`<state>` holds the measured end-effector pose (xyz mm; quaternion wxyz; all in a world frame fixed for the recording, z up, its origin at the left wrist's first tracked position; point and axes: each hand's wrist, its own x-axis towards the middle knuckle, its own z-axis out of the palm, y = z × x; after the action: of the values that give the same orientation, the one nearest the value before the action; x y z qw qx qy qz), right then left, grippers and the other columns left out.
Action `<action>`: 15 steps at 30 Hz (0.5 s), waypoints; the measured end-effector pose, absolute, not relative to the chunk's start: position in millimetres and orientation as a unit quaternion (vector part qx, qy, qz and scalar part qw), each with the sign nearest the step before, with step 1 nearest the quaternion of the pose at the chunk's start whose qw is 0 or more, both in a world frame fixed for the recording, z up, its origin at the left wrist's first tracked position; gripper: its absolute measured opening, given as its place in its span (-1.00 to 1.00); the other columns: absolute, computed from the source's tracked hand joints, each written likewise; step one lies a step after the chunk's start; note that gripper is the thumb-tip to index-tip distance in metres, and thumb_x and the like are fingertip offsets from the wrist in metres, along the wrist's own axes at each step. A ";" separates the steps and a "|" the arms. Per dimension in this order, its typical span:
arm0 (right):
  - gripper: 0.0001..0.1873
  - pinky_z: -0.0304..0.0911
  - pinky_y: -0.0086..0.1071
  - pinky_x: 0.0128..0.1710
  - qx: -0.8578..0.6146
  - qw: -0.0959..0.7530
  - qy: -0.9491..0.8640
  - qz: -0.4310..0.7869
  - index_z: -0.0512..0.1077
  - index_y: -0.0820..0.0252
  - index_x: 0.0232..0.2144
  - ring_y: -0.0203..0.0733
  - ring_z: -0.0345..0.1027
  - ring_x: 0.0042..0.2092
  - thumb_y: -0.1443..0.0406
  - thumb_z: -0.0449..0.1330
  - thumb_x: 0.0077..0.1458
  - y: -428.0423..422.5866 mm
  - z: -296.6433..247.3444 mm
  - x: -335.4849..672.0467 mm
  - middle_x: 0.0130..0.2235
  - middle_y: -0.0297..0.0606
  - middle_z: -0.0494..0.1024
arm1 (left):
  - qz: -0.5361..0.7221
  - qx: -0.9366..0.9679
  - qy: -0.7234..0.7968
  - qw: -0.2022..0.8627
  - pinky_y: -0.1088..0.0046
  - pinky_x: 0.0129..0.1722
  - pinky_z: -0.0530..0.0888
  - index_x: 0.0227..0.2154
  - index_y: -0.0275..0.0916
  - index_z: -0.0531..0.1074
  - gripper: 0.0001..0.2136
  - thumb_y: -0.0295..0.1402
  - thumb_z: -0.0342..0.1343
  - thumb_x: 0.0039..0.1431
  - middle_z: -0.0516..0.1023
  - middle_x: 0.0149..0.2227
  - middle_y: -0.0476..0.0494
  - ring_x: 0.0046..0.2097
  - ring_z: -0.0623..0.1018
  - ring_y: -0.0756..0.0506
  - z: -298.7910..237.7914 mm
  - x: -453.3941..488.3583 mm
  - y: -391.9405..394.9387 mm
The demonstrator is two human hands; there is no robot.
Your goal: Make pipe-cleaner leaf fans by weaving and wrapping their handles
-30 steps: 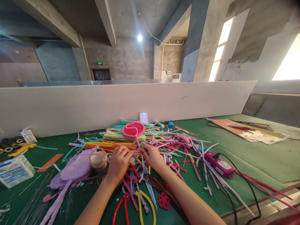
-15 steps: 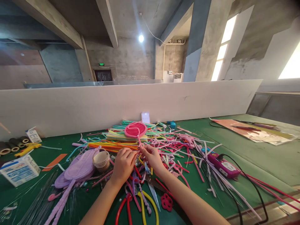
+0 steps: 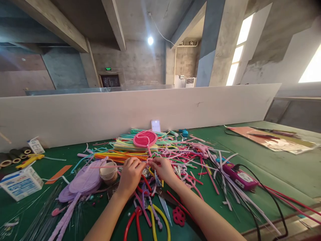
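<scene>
My left hand (image 3: 132, 170) and my right hand (image 3: 162, 167) meet over the middle of the table, their fingertips pinched on a pink pipe cleaner (image 3: 148, 160). A strand of it sticks out to the left past my left hand. Just beyond the fingers lies a round pink coiled piece (image 3: 144, 138) with a pink stem running down towards my hands. Whether that stem is joined to the held piece I cannot tell. Below the hands are red-handled pliers (image 3: 137, 221), yellow-handled pliers (image 3: 153, 219), scissors (image 3: 164, 207) and a red flower shape (image 3: 179, 216).
Bundles of coloured pipe cleaners (image 3: 120, 156) lie behind my hands. To the left are a purple coiled piece (image 3: 85, 179), a small cup (image 3: 108, 172), a white box (image 3: 22, 182) and a yellow glue gun (image 3: 29, 160). A magenta device (image 3: 239, 177) with a black cable sits right.
Both hands have shifted slightly, and the fingers have bent the pink pipe cleaner into a small loop. Its loose end now points left over the cup.
</scene>
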<state>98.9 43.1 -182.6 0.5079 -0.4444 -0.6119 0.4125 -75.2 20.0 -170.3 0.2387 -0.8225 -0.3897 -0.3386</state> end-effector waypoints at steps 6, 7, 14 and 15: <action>-0.43 0.15 -0.45 -0.59 -0.413 0.506 -0.573 0.495 0.51 0.22 -0.43 -0.33 0.20 -0.55 -0.16 0.35 -0.25 40.1 -181.3 89.1 -0.56 -0.39 0.40 | -0.345 -0.817 -0.408 0.215 0.25 -0.20 0.40 -0.32 -0.25 0.51 -0.85 -0.37 0.06 0.31 0.57 -0.34 -0.16 -0.22 0.47 -0.17 -174.9 -73.9 21.7; -0.42 0.14 -0.46 -0.59 -0.410 0.510 -0.566 0.502 0.51 0.22 -0.44 -0.34 0.19 -0.56 -0.17 0.35 -0.27 39.1 -181.2 87.6 -0.58 -0.40 0.38 | -0.344 -0.819 -0.407 0.213 0.25 -0.20 0.40 -0.33 -0.25 0.50 -0.85 -0.37 0.06 0.31 0.57 -0.34 -0.15 -0.23 0.47 -0.16 -175.0 -73.7 21.5; -0.45 0.12 -0.45 -0.63 -0.412 0.541 -0.531 0.506 0.50 0.24 -0.56 -0.34 0.19 -0.59 -0.16 0.35 -0.24 38.8 -179.9 93.0 -0.62 -0.36 0.40 | -0.347 -0.819 -0.404 0.216 0.26 -0.21 0.40 -0.29 -0.24 0.48 -0.84 -0.36 0.00 0.34 0.56 -0.36 -0.13 -0.25 0.49 -0.16 -173.9 -71.5 20.3; -0.46 0.12 -0.45 -0.62 -0.413 0.545 -0.527 0.504 0.50 0.24 -0.55 -0.34 0.20 -0.58 -0.15 0.35 -0.23 39.4 -179.4 94.4 -0.61 -0.35 0.41 | -0.348 -0.818 -0.404 0.217 0.26 -0.21 0.40 -0.28 -0.24 0.48 -0.83 -0.38 -0.01 0.34 0.56 -0.35 -0.13 -0.25 0.49 -0.16 -173.9 -71.6 20.3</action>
<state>94.4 39.4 -179.4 0.5448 -0.4131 -0.5275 0.5044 -71.6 20.3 -173.9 0.2173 -0.8180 -0.4035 -0.3477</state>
